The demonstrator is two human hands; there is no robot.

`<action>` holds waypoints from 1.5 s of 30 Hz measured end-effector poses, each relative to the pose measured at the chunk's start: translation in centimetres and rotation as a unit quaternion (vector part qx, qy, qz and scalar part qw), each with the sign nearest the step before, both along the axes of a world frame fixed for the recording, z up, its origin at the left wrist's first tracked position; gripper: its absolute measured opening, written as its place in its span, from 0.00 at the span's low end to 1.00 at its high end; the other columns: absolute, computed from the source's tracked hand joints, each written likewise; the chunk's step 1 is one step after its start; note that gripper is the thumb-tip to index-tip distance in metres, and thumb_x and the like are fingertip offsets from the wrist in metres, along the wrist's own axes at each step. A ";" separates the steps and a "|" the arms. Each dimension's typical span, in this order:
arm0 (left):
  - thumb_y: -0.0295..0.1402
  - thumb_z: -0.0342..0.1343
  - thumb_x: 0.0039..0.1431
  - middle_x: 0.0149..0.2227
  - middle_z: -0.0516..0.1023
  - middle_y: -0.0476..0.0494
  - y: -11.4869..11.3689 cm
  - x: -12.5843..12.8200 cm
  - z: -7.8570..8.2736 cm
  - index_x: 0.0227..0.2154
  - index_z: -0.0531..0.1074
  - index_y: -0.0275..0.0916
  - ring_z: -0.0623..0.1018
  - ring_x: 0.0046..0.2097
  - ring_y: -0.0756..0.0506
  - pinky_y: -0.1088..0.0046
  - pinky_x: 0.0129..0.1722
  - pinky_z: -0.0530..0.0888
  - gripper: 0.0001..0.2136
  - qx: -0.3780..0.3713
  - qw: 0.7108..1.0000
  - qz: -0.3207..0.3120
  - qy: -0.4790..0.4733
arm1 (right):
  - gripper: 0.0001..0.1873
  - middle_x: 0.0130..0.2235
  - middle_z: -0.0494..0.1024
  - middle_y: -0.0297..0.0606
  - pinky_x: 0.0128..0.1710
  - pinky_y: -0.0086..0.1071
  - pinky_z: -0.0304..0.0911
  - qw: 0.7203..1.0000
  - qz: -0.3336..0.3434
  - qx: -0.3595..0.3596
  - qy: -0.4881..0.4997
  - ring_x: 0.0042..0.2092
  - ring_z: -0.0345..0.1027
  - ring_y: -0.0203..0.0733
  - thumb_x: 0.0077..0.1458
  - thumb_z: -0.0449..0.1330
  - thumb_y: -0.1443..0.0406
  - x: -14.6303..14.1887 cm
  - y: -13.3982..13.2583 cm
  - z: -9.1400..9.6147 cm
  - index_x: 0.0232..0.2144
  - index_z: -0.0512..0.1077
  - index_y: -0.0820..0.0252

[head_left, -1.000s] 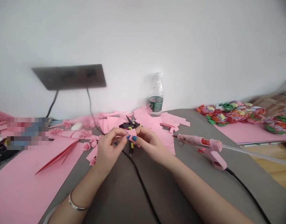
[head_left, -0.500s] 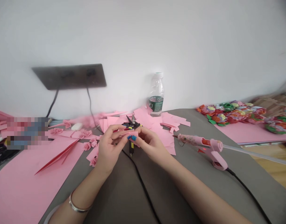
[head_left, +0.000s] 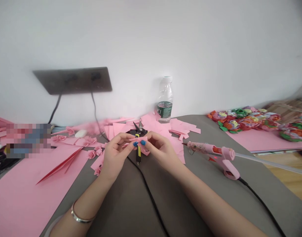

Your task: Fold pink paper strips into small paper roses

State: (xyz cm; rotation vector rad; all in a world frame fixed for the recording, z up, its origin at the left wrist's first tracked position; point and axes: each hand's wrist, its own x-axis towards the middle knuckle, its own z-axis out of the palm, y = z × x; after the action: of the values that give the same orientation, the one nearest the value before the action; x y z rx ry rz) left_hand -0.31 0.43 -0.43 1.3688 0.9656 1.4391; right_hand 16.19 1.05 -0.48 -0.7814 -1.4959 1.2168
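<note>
Between my thumbs and fingers I pinch a small folded piece of pink paper [head_left: 139, 139]. My left hand [head_left: 116, 154] grips its left side, and my right hand [head_left: 159, 149] grips the right side. Both thumbs, with blue nails, press on its front face, close together. Just behind and below the paper lie pliers [head_left: 139, 153] with black and yellow handles, partly hidden by my hands. Pink paper pieces [head_left: 177, 143] are heaped behind my hands. Several small pink paper roses [head_left: 91, 154] sit to the left of my left hand.
A pink glue gun [head_left: 220, 154] with a glue stick lies at right, its cord running to the front. A water bottle [head_left: 165, 102] stands by the wall. Colourful paper flowers [head_left: 252, 120] lie at far right, and large pink sheets [head_left: 25, 194] at left. A black cable [head_left: 151, 194] crosses the table.
My thumbs have shifted slightly, and the pink paper between them is turned more level. My left wrist has moved a little to the left.
</note>
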 end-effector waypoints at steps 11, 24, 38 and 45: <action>0.31 0.63 0.55 0.36 0.81 0.47 -0.2 0.1 0.4 0.36 0.78 0.40 0.80 0.36 0.50 0.79 0.35 0.79 0.06 0.010 1.000 -0.010 0.025 | 0.16 0.25 0.67 0.31 0.30 0.32 0.55 1.000 -0.007 -0.010 -0.006 0.29 0.60 0.36 0.60 0.58 0.55 0.0 0.1 -0.4 0.27 0.65 0.58; 0.31 0.65 0.53 0.34 0.81 0.46 -0.3 0.0 0.1 0.31 0.80 0.38 0.80 0.36 0.49 0.77 0.37 0.78 0.03 -0.002 1.000 -0.012 0.021 | 0.17 0.25 0.68 0.31 0.31 0.31 0.55 0.999 -0.018 -0.001 -0.036 0.29 0.60 0.36 0.61 0.58 0.55 0.1 0.0 -0.2 0.25 0.63 0.58; 0.35 0.66 0.52 0.31 0.78 0.48 -0.2 0.4 0.7 0.38 0.78 0.39 0.78 0.33 0.50 0.74 0.36 0.77 0.11 -0.154 0.981 -0.093 -0.068 | 0.22 0.24 0.66 0.30 0.27 0.29 0.54 0.998 0.022 -0.047 -0.037 0.27 0.58 0.34 0.55 0.61 0.47 0.4 0.6 -0.2 0.24 0.66 0.59; 0.35 0.66 0.51 0.30 0.76 0.49 0.0 0.1 0.6 0.29 0.76 0.37 0.76 0.31 0.52 0.76 0.34 0.76 0.08 -0.202 0.970 -0.117 -0.059 | 0.20 0.24 0.67 0.30 0.27 0.29 0.54 0.998 0.017 -0.040 -0.047 0.27 0.58 0.34 0.54 0.61 0.49 1.0 1.3 -0.3 0.25 0.68 0.60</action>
State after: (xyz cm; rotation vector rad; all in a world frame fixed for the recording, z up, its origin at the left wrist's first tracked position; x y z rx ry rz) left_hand -0.16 0.47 0.22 1.0445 0.9245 1.0619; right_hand 17.22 2.32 -0.80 -0.8805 -1.5503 1.2883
